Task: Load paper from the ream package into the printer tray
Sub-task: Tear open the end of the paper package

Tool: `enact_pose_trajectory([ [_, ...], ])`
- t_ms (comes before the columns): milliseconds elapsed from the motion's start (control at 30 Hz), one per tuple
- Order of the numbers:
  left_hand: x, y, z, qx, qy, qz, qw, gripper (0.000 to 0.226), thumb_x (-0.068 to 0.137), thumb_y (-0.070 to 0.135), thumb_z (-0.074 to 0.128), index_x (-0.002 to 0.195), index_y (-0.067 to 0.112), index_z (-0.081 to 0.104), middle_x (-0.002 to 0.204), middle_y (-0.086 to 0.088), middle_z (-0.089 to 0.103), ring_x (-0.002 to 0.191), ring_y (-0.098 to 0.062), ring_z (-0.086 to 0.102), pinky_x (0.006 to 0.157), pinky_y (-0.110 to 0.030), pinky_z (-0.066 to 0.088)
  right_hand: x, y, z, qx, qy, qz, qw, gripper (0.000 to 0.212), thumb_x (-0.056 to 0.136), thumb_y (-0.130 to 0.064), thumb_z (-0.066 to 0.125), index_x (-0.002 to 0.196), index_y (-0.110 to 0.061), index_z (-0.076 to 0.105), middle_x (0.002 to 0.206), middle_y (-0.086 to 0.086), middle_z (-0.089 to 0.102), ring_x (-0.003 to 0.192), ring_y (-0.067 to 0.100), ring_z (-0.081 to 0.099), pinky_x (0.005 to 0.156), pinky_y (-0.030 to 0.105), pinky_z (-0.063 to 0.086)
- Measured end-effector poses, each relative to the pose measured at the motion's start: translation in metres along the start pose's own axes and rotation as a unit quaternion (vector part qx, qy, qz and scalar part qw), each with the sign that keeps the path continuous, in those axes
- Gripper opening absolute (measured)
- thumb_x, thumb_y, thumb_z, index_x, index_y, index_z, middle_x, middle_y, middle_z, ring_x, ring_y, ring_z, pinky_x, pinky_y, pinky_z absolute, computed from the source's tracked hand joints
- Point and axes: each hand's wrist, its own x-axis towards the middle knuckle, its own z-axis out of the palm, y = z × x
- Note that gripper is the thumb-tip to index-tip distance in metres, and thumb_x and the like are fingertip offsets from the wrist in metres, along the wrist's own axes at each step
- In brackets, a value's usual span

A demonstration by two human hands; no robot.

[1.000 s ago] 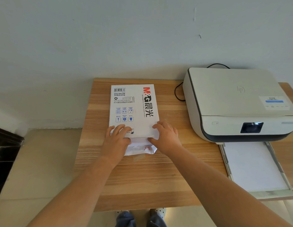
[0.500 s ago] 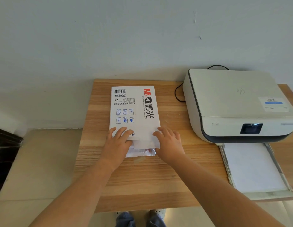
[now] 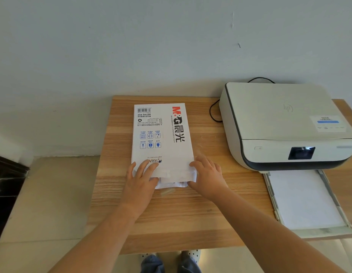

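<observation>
The white ream package (image 3: 161, 138) lies lengthwise on the wooden table (image 3: 181, 217), its crumpled open end towards me. My left hand (image 3: 140, 180) grips the near left corner, fingers on top and thumb at the opened flap. My right hand (image 3: 207, 176) holds the near right corner, fingers against the package's side. To the right stands the white printer (image 3: 279, 123). Its tray (image 3: 269, 186) is pulled out towards me, with white paper (image 3: 303, 198) lying flat in it.
A black cable (image 3: 212, 113) loops on the table between the package and the printer. A small clear scrap of tape (image 3: 167, 192) lies just before the package's open end. The wall runs behind the table; floor lies left of it.
Both hands have slid slightly towards me and apart, to the package's near corners. More of the printed label shows beside the left fingers. The package stays in place.
</observation>
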Motion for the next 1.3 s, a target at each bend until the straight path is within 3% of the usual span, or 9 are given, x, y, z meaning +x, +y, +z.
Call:
enact_pose_trajectory([
  [167,-0.024,0.02,-0.016,-0.089,0.019,-0.083,0.992,0.014,0.074,0.03,0.078,0.084,0.023,0.071,0.119,-0.003,0.06,0.115,-0.024,0.047,0.099,-0.047,0.034,0.0,0.001,0.001,0.036,-0.02,0.029,0.999,0.063,0.078,-0.044,0.068,0.135,-0.03,0.045,0.148,-0.008,0.033,0.14,0.017,0.026,0.115,0.04,0.014],
  [267,-0.045,0.036,-0.029,-0.203,0.003,-0.228,0.952,0.009,0.084,0.033,0.068,0.08,0.026,0.064,0.097,0.009,0.056,0.092,-0.015,0.052,0.078,-0.028,0.042,0.0,0.0,0.002,0.045,-0.016,0.033,0.998,0.062,0.079,-0.044,0.067,0.135,-0.028,0.045,0.147,-0.008,0.034,0.138,0.017,0.028,0.114,0.04,0.017],
  [367,-0.045,0.048,-0.03,-0.397,-0.062,-0.434,0.807,0.014,0.089,0.032,0.062,0.078,0.026,0.059,0.085,0.01,0.057,0.083,-0.017,0.058,0.064,-0.023,0.04,-0.002,-0.001,0.004,0.049,-0.018,0.037,0.998,0.061,0.08,-0.043,0.066,0.136,-0.027,0.045,0.147,-0.007,0.034,0.137,0.017,0.029,0.113,0.04,0.019],
  [467,-0.029,0.046,-0.02,-0.513,-0.106,-0.538,0.661,0.017,0.09,0.031,0.062,0.096,0.016,0.063,0.095,0.001,0.064,0.076,-0.018,0.062,0.058,-0.027,0.046,-0.002,-0.002,0.004,0.051,-0.017,0.038,0.998,0.061,0.081,-0.043,0.065,0.136,-0.027,0.044,0.147,-0.007,0.034,0.137,0.016,0.029,0.113,0.039,0.02],
  [600,-0.008,0.044,-0.014,-0.596,-0.094,-0.558,0.57,0.019,0.09,0.025,0.063,0.103,0.012,0.061,0.098,-0.004,0.067,0.061,-0.015,0.056,0.044,-0.025,0.041,-0.002,-0.003,0.003,0.046,-0.014,0.034,0.998,0.061,0.082,-0.044,0.064,0.137,-0.027,0.043,0.147,-0.006,0.034,0.137,0.017,0.029,0.113,0.039,0.02],
  [900,0.009,0.047,-0.008,-0.666,-0.065,-0.628,0.397,0.005,0.092,0.022,0.06,0.094,0.018,0.061,0.089,0.003,0.066,0.063,-0.01,0.055,0.053,-0.023,0.04,0.001,-0.018,0.002,0.04,0.007,0.007,0.999,0.058,0.084,-0.05,0.06,0.135,-0.027,0.045,0.149,-0.001,0.034,0.139,0.018,0.028,0.114,0.04,0.018],
  [1033,0.009,0.044,-0.007,-0.668,-0.054,-0.631,0.39,0.006,0.092,0.02,0.061,0.097,0.017,0.061,0.09,0.002,0.066,0.063,-0.011,0.055,0.052,-0.023,0.04,0.001,-0.02,0.003,0.044,0.004,0.004,0.999,0.058,0.084,-0.049,0.06,0.135,-0.027,0.045,0.149,-0.001,0.034,0.139,0.018,0.028,0.114,0.041,0.017],
  [1167,0.0,0.053,-0.009,-0.643,-0.053,-0.641,0.417,0.01,0.093,0.019,0.061,0.086,0.011,0.061,0.082,-0.002,0.065,0.059,-0.013,0.055,0.049,-0.024,0.042,0.0,-0.018,0.003,0.045,-0.001,0.006,0.999,0.058,0.083,-0.049,0.061,0.135,-0.027,0.045,0.149,-0.002,0.033,0.14,0.018,0.027,0.114,0.04,0.016],
  [1300,-0.024,0.069,-0.007,-0.616,-0.044,-0.645,0.45,0.017,0.092,0.022,0.061,0.093,0.006,0.063,0.09,-0.007,0.066,0.065,-0.016,0.059,0.046,-0.025,0.045,-0.004,-0.017,0.005,0.057,-0.003,0.008,0.998,0.059,0.083,-0.049,0.063,0.135,-0.026,0.046,0.147,-0.003,0.033,0.139,0.017,0.027,0.113,0.04,0.018],
])
